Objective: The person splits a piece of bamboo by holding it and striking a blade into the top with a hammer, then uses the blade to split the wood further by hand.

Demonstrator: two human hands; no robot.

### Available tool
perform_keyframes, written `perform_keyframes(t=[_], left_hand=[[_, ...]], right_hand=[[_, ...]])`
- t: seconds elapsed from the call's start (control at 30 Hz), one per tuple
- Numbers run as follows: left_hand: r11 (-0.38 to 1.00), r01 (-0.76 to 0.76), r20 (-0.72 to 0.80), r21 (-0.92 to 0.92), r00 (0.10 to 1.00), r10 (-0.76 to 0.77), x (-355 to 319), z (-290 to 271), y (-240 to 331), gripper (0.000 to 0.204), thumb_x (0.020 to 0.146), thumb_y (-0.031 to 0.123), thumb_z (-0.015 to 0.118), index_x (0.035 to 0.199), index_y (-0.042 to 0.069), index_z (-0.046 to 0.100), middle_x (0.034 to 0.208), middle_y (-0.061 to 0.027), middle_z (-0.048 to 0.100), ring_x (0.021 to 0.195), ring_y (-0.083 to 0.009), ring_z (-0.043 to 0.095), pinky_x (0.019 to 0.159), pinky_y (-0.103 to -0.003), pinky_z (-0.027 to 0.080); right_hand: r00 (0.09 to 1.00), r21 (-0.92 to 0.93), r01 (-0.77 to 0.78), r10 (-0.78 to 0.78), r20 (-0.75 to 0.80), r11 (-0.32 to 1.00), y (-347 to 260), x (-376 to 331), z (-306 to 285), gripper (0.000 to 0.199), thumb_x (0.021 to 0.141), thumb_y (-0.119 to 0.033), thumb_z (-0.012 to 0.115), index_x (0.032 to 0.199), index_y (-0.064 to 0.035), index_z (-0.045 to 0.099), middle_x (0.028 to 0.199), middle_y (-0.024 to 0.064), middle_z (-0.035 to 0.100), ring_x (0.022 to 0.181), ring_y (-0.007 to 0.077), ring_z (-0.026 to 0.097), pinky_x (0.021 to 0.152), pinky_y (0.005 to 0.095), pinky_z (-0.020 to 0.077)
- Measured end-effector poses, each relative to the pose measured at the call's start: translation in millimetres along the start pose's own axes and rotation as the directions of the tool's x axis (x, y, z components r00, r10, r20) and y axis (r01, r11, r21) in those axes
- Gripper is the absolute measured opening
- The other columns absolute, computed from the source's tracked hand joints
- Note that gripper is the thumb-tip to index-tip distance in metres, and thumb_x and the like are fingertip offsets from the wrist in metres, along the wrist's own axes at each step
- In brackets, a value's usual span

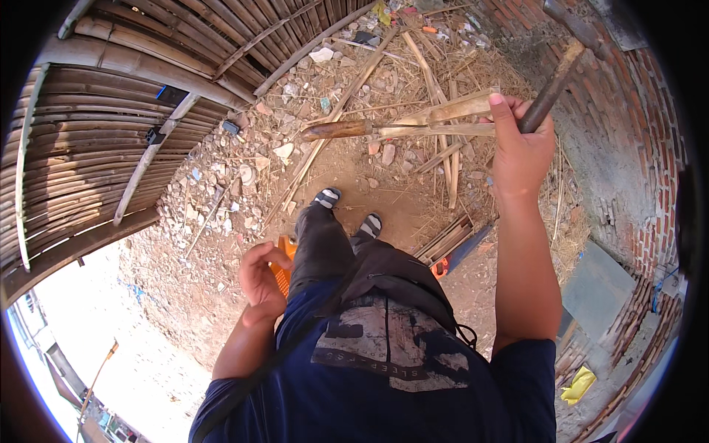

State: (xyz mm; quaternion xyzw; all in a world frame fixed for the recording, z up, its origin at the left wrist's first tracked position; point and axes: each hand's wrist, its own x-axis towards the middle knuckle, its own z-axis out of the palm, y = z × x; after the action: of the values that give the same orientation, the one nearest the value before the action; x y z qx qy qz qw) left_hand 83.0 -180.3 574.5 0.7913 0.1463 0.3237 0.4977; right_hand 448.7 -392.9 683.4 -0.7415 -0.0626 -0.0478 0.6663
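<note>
My right hand (523, 144), raised ahead of me at the right, grips the dark handle of a hammer (552, 90). The hammer's head points up toward the brick wall. Pale split bamboo pieces (461, 108) also reach into this hand, under the thumb. A tool with a brown wooden handle (338, 131) and thin metal shaft runs leftward from the bamboo; its far end is hidden among the pieces. My left hand (262, 277) is empty at my left side, fingers loosely bent and apart, in front of an orange plastic object (286, 262).
Bamboo strips (332, 118) lie crossed on the rubble-strewn dirt (354, 188). A saw with an orange handle (440, 267) lies by my right leg. A bamboo-slat wall (96, 140) stands left, a brick wall (628, 140) right. A grey board (598, 288) leans near it.
</note>
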Motion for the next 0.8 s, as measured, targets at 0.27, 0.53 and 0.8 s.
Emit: perform_keyframes(t=[0.27,0.53,0.8], left_hand=[[0.898,0.241,0.887,0.369,0.196,-0.417,-40.8,86.4,-115.9,0.061,0.088,0.013,0.070,0.146,0.013,0.051,0.105,-0.0154,0.075,0.099,-0.0364,0.072,0.086,-0.044,0.056],[0.770,0.292,0.800,0.567,0.026,-0.599,-28.2,25.9,-117.8,0.064,0.093,0.012,0.064,0.153,0.021,0.044,0.094,-0.0209,0.073,0.089,-0.0374,0.075,0.079,-0.043,0.057],[0.830,-0.384,0.331,0.405,0.908,0.259,110.2,83.0,-222.0,0.051,0.090,0.021,0.078,0.131,-0.003,0.060,0.114,-0.0196,0.065,0.107,-0.0349,0.065,0.092,-0.042,0.053]], right_hand=[[1.000,-0.073,0.002,-0.003,-0.023,0.997,9.2,30.2,-18.6,0.031,0.090,-0.011,0.082,0.090,-0.0095,0.051,0.101,0.0076,0.065,0.089,0.0108,0.060,0.080,0.0261,0.0463],[0.999,-0.048,-0.024,0.022,-0.044,0.999,17.6,53.7,-27.5,0.032,0.088,-0.017,0.084,0.091,-0.0113,0.052,0.102,0.0081,0.065,0.088,0.0156,0.063,0.082,0.0296,0.0504],[0.978,-0.024,0.194,-0.192,0.084,0.981,40.1,104.0,-51.4,0.034,0.092,-0.034,0.079,0.104,-0.0065,0.063,0.088,0.0022,0.065,0.064,0.0051,0.059,0.061,0.0201,0.0511]])
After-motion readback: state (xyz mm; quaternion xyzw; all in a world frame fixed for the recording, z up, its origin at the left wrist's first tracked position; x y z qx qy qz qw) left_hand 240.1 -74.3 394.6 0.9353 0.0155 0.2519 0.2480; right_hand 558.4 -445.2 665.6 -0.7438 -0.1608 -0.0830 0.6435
